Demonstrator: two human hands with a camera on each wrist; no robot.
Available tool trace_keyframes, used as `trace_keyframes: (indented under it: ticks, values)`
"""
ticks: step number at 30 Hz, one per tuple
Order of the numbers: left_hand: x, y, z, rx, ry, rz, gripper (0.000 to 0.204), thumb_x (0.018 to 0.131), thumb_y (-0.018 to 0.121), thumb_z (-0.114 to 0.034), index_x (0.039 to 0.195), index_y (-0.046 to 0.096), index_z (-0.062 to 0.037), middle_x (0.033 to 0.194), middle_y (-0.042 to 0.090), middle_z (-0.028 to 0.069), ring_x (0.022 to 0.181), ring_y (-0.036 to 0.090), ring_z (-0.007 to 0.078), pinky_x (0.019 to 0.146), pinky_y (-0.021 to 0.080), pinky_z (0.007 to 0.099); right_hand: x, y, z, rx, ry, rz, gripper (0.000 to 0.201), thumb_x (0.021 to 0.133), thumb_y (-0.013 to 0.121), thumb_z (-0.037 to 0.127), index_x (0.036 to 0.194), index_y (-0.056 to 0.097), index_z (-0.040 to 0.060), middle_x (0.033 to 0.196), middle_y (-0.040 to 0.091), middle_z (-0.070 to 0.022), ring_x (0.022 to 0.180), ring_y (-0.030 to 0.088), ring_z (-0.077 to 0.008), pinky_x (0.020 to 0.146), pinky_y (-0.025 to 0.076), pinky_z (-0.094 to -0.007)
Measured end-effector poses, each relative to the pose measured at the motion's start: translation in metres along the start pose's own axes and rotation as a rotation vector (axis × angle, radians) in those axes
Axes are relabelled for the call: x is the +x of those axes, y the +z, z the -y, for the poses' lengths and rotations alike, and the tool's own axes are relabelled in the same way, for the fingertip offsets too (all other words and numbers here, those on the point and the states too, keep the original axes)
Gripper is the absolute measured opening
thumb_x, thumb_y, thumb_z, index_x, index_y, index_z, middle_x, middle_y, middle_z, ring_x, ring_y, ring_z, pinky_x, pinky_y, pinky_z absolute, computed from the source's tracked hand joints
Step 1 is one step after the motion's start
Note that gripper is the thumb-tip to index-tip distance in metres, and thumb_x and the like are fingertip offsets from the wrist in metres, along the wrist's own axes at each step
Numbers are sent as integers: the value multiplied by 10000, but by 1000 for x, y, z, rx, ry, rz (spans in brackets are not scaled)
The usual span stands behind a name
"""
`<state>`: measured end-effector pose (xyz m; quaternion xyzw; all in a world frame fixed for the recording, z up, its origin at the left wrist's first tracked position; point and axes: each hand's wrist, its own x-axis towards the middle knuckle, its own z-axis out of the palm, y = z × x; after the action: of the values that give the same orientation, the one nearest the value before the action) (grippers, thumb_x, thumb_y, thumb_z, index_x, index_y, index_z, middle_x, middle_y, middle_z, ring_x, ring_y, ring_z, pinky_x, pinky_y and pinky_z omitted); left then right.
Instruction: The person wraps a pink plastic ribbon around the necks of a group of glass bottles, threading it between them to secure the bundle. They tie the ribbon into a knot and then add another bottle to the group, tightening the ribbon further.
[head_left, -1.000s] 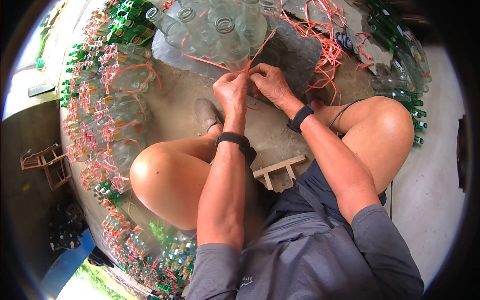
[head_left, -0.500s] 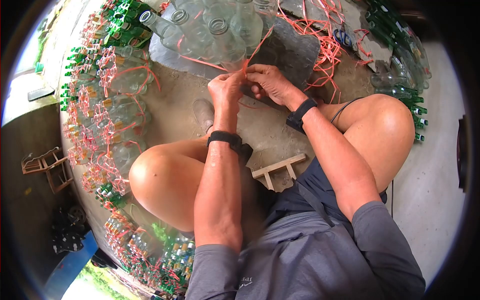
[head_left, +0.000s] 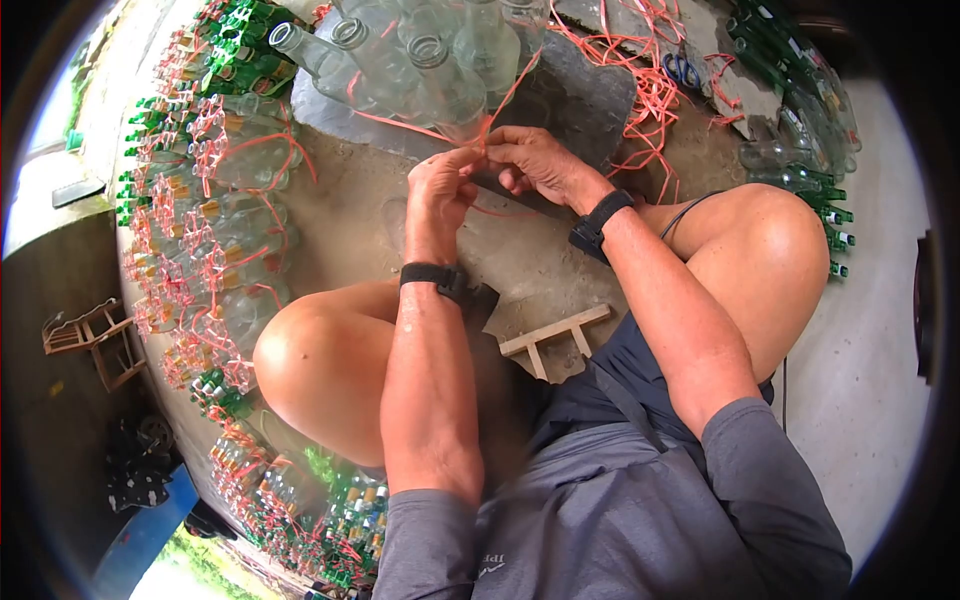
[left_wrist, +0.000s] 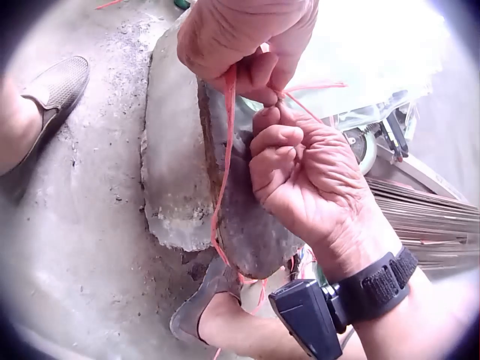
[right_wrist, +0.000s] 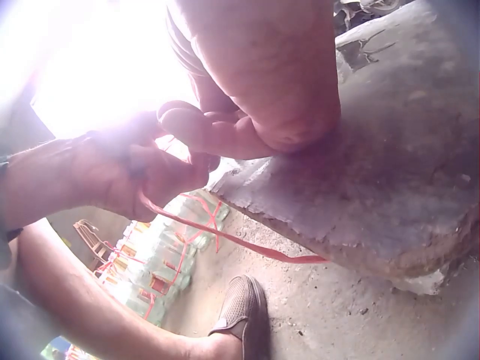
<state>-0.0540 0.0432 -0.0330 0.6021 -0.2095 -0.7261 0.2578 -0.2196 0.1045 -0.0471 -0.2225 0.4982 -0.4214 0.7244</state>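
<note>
A bundle of clear glass bottles (head_left: 445, 85) stands on a grey stone slab (head_left: 590, 110), with a pink plastic strap (head_left: 400, 125) drawn round it. At the near side of the bundle, the left hand (head_left: 437, 190) and right hand (head_left: 540, 165) meet fingertip to fingertip and pinch the strap where its ends come together. In the left wrist view, a long strap end (left_wrist: 227, 142) hangs down from the left hand (left_wrist: 244, 37), while the right hand (left_wrist: 311, 165) pinches close to the crossing point with its other fingers curled. Fingers partly hide the join.
Rows of strapped clear bottles (head_left: 240, 235) and green bottles (head_left: 245, 65) line the left side. Loose pink strapping (head_left: 655, 90) lies right of the slab near blue-handled scissors (head_left: 682, 70). More green bottles (head_left: 785, 60) lie at right. A wooden stool (head_left: 557, 330) shows between the legs.
The left hand has shifted slightly left and down, its wrist turning, while the right hand stays near the strap's join. Both hands keep hold of the strap.
</note>
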Motion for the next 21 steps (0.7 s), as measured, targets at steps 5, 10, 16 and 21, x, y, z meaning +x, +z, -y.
trace_keyframes:
  ticks: [5,10,16,21]
  values:
    - [2,-2,0,-48,-15,47,169,822,787,7,967,702,14,827,716,96,609,568,103,457,343,207,1,-2,-1,-20,0,-3,199,974,679,262,1114,695,121,973,691,28,665,537,-46,564,441,-218]
    - [8,-5,0,-55,-46,65,151,838,774,4,967,697,15,820,718,94,608,572,94,452,335,194,3,-6,-3,47,5,52,158,982,664,228,1090,689,115,966,688,23,672,542,-46,556,440,-217]
    - [4,-2,-2,-50,-40,76,145,843,770,6,967,694,16,817,716,96,596,566,86,450,329,191,4,-6,-5,72,-27,47,133,982,658,196,1059,680,91,937,706,16,651,541,-32,516,414,-196]
    - [5,-3,-2,-50,-46,89,144,845,772,1,966,694,16,812,714,92,581,552,82,447,319,193,7,-4,-7,14,-65,30,134,973,657,204,1040,687,92,925,714,13,642,542,-29,496,401,-198]
